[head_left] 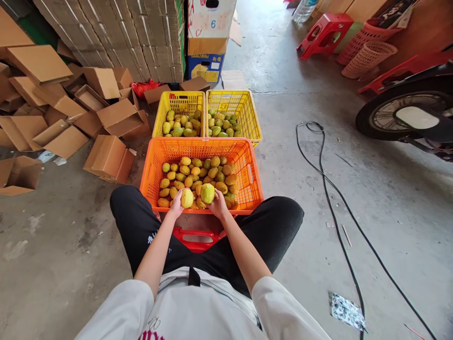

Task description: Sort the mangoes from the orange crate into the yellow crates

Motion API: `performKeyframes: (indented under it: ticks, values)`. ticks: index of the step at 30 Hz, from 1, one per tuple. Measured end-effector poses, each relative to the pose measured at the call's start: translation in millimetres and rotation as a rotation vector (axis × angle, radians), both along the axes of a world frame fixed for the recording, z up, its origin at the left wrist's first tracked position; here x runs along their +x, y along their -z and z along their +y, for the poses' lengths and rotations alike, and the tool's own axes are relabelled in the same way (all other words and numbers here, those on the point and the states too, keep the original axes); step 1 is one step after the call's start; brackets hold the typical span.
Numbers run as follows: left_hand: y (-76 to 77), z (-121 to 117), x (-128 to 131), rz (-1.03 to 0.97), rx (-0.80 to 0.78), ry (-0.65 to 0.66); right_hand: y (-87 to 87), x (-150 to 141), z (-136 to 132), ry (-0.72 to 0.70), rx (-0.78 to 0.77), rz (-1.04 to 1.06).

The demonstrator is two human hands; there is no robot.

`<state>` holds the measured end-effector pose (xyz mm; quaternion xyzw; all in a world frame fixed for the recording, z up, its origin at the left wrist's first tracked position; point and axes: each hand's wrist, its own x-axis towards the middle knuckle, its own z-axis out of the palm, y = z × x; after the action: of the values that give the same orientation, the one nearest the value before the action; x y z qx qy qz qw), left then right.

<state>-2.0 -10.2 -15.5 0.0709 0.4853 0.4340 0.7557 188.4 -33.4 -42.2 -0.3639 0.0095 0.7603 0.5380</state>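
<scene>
My left hand (176, 205) is closed round a pale yellow oval fruit (187, 198), perhaps a small melon or papaya. A greener fruit (207, 193) of the same sort sits in my right hand (218, 206), its fingers wrapped round the side. Both fruits are held side by side, a little apart, above the near edge of an orange plastic crate (201, 210). Inside that crate lie many yellow, green and brownish fruits (188, 182). Behind it stand a left yellow crate (180, 97) and a right yellow crate (253, 118), each partly filled with similar fruits.
Cardboard boxes (108, 158) lie piled at the left, before stacked flattened cartons (116, 33). A red stool (194, 245) shows between my knees. A black cable (331, 208) runs over the floor at right, near a motorbike wheel (403, 111) and red stools (325, 35).
</scene>
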Motion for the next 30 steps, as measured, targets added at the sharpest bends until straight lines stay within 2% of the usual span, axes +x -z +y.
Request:
performKeyframes:
  ticks: [3, 8, 13, 17, 20, 24, 30]
  values:
    - [2.3, 0, 1, 0.02, -0.047, -0.036, 1.0, 2, 0, -0.013, -0.007, 0.009]
    - [5.4, -2, 0, 0.071, -0.01, -0.095, 0.3, 3, 0, -0.016, -0.085, -0.009]
    - [3.0, -1, -5, -0.027, -0.077, -0.24, -2.7, 0, 0, -0.016, -0.118, -0.041]
    - [4.8, 1, -8, -0.047, -0.141, -0.325, -5.1, -1, 0, -0.004, -0.099, 0.043]
    - [8.9, 2, -9, -0.029, -0.173, -0.316, -6.2, 0, 1, 0.002, -0.086, 0.085]
    - [12.7, 3, -10, -0.064, -0.126, -0.243, -6.6, -1, 2, 0.014, -0.107, 0.087]
    - [10.8, 3, -10, -0.071, -0.116, -0.198, -2.0, 0, 5, 0.005, -0.1, 0.026]
